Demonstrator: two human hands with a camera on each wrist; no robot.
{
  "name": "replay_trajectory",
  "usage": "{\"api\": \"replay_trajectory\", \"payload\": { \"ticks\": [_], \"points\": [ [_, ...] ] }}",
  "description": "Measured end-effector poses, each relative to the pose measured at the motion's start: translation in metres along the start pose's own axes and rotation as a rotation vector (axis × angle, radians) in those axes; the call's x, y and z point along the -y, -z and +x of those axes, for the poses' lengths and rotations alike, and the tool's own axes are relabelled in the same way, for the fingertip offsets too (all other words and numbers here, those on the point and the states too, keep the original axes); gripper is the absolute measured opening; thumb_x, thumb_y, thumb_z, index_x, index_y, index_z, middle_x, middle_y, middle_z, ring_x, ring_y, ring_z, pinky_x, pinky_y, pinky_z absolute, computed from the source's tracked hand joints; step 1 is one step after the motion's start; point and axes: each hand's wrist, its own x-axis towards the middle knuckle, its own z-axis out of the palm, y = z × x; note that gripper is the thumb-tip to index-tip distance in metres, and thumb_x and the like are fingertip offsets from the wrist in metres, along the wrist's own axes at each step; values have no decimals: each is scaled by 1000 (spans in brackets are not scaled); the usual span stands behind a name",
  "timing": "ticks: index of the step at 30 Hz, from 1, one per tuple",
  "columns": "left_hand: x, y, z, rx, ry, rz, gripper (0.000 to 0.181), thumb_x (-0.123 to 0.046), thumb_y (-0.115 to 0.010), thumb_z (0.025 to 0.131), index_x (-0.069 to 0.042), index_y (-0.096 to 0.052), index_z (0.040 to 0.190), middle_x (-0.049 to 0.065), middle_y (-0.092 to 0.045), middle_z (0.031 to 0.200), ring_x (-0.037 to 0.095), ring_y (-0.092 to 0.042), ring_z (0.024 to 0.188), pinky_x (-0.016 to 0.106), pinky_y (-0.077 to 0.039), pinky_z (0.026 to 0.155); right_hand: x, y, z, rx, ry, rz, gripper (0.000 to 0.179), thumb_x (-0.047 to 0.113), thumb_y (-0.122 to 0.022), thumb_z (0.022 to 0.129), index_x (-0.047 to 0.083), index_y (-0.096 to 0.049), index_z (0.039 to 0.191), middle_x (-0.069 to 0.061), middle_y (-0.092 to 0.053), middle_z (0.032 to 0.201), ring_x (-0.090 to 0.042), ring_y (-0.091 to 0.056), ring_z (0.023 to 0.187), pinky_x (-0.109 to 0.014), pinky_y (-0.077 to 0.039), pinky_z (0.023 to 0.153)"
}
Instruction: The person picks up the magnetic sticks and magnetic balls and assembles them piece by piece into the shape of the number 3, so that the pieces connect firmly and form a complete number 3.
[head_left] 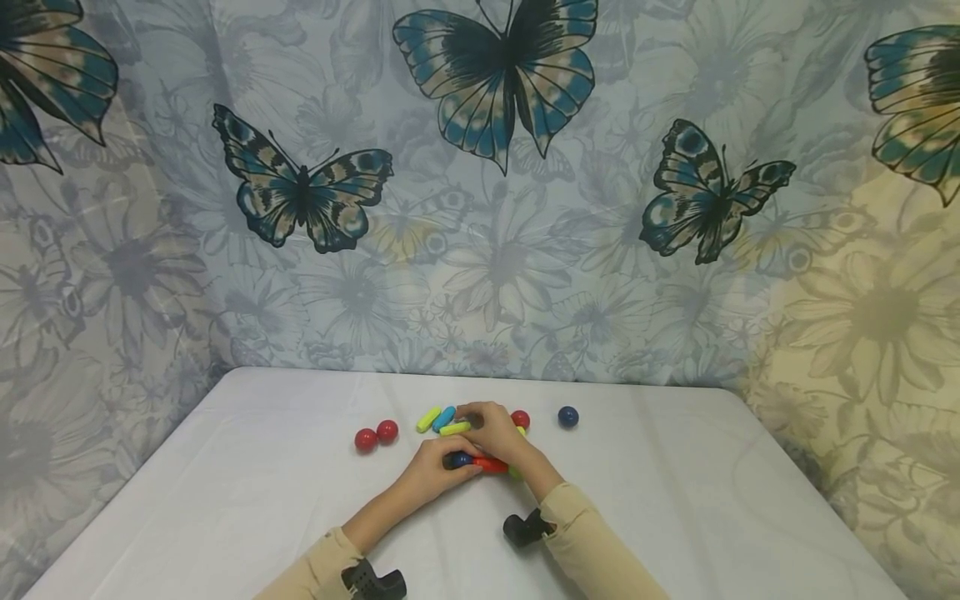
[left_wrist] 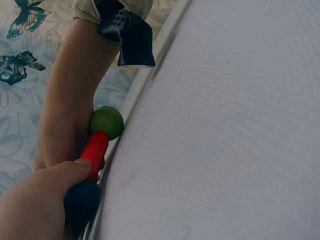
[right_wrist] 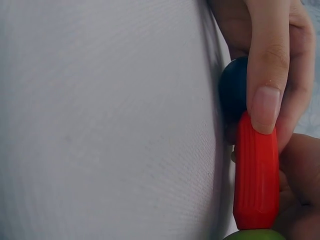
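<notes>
In the head view, my left hand [head_left: 435, 468] pinches a red stick [head_left: 491, 465] where it meets a dark blue ball [head_left: 457, 459]. The thumb lies along the red stick [right_wrist: 256, 175] in the right wrist view. At the stick's other end sits a green ball [left_wrist: 107, 123]. My right hand [head_left: 497, 429] reaches over this joined piece, its fingers curled at the end of a yellow-green stick [head_left: 454, 428]. Its fingertips are partly hidden. Just beyond my right hand are a red ball [head_left: 521, 419] and a partly covered yellow-green piece [head_left: 522, 431].
Another yellow-green stick [head_left: 428, 419] and a blue stick [head_left: 444, 418] lie behind the hands. Two red balls, one nearer [head_left: 366, 440] and one farther [head_left: 387, 431], rest to the left. A dark blue ball [head_left: 567, 417] lies right on the white table [head_left: 675, 500].
</notes>
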Motion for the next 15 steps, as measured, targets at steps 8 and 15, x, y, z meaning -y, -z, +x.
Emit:
{"api": "replay_trajectory", "payload": {
  "ticks": [8, 15],
  "points": [
    [0, -1, 0, -9, -3, -5, 15, -23, -74, 86, -20, -73, 101, -5, -74, 106, 14, -63, 112, 32, -48, 104, -1, 1, -1, -17, 26, 14, 14, 8, -75, 83, 6, -75, 97, -10, -73, 114, -32, -64, 115, -49, -49, 101],
    [2, -1, -1, -21, -17, 2, 15, -26, -74, 87, -21, -73, 101, -6, -75, 103, 12, -63, 111, 31, -49, 102, -3, 1, -2, -37, -15, 26, 17, 12, -76, 84, 8, -76, 100, -6, -75, 107, -27, -66, 108, -46, -52, 98]
  ]
}}
